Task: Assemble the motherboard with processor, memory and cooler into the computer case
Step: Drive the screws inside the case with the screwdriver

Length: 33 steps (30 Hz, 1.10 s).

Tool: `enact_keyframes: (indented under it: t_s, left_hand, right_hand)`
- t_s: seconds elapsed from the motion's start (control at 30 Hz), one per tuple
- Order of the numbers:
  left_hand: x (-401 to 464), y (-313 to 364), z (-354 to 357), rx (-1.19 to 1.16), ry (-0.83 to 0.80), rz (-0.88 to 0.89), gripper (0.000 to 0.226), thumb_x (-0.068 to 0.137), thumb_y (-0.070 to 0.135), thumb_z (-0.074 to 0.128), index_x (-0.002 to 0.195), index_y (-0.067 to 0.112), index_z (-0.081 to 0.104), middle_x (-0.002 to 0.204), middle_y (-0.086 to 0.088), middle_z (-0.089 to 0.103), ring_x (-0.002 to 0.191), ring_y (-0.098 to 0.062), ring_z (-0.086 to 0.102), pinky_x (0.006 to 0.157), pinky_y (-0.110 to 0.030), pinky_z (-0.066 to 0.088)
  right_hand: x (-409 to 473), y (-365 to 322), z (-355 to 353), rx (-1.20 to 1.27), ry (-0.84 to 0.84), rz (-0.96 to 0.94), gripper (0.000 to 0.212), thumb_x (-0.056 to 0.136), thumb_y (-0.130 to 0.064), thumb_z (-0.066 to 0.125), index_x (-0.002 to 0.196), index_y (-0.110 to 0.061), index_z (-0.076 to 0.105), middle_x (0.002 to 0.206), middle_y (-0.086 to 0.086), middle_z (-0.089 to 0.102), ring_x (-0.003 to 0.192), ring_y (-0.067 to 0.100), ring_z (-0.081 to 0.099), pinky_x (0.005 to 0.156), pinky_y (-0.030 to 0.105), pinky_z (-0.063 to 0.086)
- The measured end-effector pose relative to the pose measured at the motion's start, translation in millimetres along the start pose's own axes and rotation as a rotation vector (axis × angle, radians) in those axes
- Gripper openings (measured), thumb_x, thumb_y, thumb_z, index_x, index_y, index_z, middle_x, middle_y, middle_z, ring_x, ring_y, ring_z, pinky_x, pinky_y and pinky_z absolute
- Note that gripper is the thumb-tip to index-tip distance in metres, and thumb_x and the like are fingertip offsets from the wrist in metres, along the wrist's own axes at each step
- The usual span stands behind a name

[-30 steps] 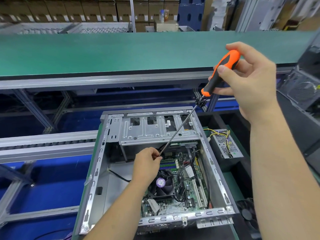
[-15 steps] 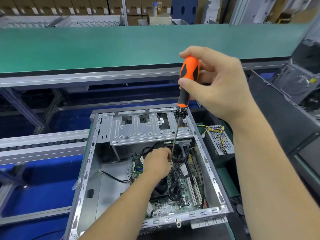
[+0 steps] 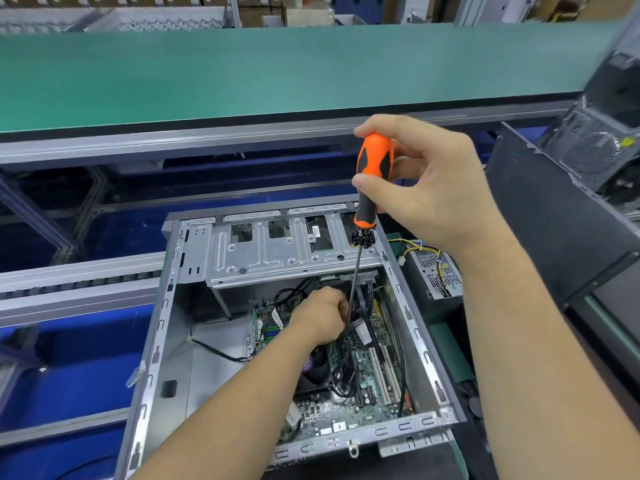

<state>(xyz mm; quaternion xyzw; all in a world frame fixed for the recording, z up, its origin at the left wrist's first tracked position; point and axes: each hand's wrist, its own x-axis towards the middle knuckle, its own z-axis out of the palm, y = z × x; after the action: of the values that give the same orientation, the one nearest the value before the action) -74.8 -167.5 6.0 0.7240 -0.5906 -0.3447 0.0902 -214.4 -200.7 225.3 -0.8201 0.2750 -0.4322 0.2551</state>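
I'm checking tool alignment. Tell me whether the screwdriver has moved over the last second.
Yes. The screwdriver has swung from a steep tilt to nearly upright, its handle now above the case's drive cage.

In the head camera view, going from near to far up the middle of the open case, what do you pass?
Near case rail → motherboard → left hand steadying the screwdriver shaft → drive cage → green conveyor belt → stacked cartons.

One open computer case (image 3: 166, 341), one motherboard (image 3: 363, 368), one screwdriver (image 3: 372, 174), two hands
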Motion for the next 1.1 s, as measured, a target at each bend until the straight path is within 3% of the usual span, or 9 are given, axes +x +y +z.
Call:
enact_keyframes:
  t_s: [0.1, 0.27, 0.4, 0.53, 0.63, 0.7, 0.77, 0.9, 1.1]
  left_hand:
    - [-1, -5, 2, -0.075, -0.019, -0.009, 0.033, 0.081, -0.001, 0.049, 0.063, 0.027, 0.051, 0.071, 0.004, 0.056, 0.074, -0.022, 0.055, 0.071, -0.028, 0.047]
    - [-10, -13, 3, -0.079, -0.012, -0.018, 0.02, 0.086, 0.006, 0.053, 0.077, 0.019, 0.066, 0.099, -0.006, 0.069, 0.088, -0.023, 0.064, 0.08, -0.035, 0.056]
    - [-18, -17, 1, 0.008, -0.092, -0.032, 0.024, 0.094, 0.028, 0.054, 0.076, 0.013, 0.059, 0.066, -0.007, 0.055, 0.059, -0.021, 0.048, 0.059, -0.031, 0.043]
    - [-34, -5, 6, 0.145, -0.073, -0.038, 0.039, 0.096, 0.033, 0.048, 0.062, 0.015, 0.041, 0.056, 0.0, 0.043, 0.054, -0.021, 0.043, 0.057, -0.028, 0.037]
    - [-46, 8, 15, 0.292, -0.037, -0.025, 0.04, 0.097, 0.038, 0.043, 0.064, 0.016, 0.04, 0.082, -0.008, 0.064, 0.088, -0.03, 0.06, 0.073, -0.036, 0.048]
    - [-48, 13, 20, 0.351, -0.044, -0.036, 0.04, 0.099, 0.039, 0.041, 0.068, 0.014, 0.042, 0.106, -0.013, 0.067, 0.124, -0.036, 0.051, 0.083, -0.042, 0.046]
    - [-48, 16, 22, 0.396, -0.068, -0.061, 0.035, 0.101, 0.036, 0.039, 0.08, 0.011, 0.051, 0.124, -0.017, 0.064, 0.143, -0.037, 0.032, 0.085, -0.042, 0.043]
    - [-46, 19, 24, 0.453, -0.092, -0.07, 0.032, 0.102, 0.03, 0.036, 0.104, 0.011, 0.061, 0.131, -0.019, 0.061, 0.145, -0.037, 0.028, 0.078, -0.041, 0.037]
    - [-52, 19, 24, 0.514, -0.104, -0.051, 0.034, 0.101, 0.022, 0.035, 0.106, 0.005, 0.063, 0.122, -0.023, 0.062, 0.128, -0.041, 0.04, 0.102, -0.052, 0.035]
  right_hand:
    - [-1, 3, 0, -0.005, -0.01, 0.007, 0.038, 0.086, -0.013, 0.077, 0.122, -0.018, 0.065, 0.086, -0.013, 0.055, 0.073, 0.025, 0.067, 0.068, 0.034, 0.062]
    - [-2, 6, 0, -0.026, -0.003, -0.007, 0.038, 0.086, -0.016, 0.078, 0.122, -0.019, 0.065, 0.087, -0.019, 0.056, 0.073, 0.019, 0.068, 0.069, 0.031, 0.062]
    - [-4, 9, 3, -0.025, 0.007, 0.008, 0.037, 0.085, -0.014, 0.078, 0.119, -0.02, 0.066, 0.086, -0.015, 0.061, 0.068, 0.016, 0.067, 0.069, 0.033, 0.062]
    - [-7, 12, 5, -0.018, 0.006, 0.029, 0.037, 0.085, -0.016, 0.077, 0.119, -0.023, 0.066, 0.085, -0.009, 0.063, 0.069, 0.019, 0.068, 0.071, 0.037, 0.062]
    - [-8, 15, 7, -0.011, 0.014, 0.041, 0.037, 0.084, -0.016, 0.077, 0.119, -0.024, 0.067, 0.085, -0.005, 0.064, 0.068, 0.019, 0.067, 0.073, 0.039, 0.062]
    - [-9, 16, 8, -0.005, 0.017, 0.049, 0.037, 0.084, -0.015, 0.076, 0.118, -0.024, 0.067, 0.084, -0.005, 0.064, 0.069, 0.021, 0.067, 0.073, 0.039, 0.062]
    - [-9, 17, 7, 0.006, 0.015, 0.06, 0.037, 0.084, -0.015, 0.076, 0.119, -0.024, 0.067, 0.084, -0.006, 0.064, 0.071, 0.022, 0.067, 0.074, 0.039, 0.062]
    - [-8, 21, 6, 0.035, 0.016, 0.079, 0.037, 0.084, -0.014, 0.076, 0.12, -0.022, 0.067, 0.084, -0.01, 0.063, 0.077, 0.025, 0.069, 0.076, 0.039, 0.062]
    - [-7, 22, 6, 0.027, 0.008, 0.078, 0.037, 0.085, -0.014, 0.076, 0.12, -0.022, 0.067, 0.084, -0.01, 0.062, 0.074, 0.022, 0.068, 0.074, 0.04, 0.062]
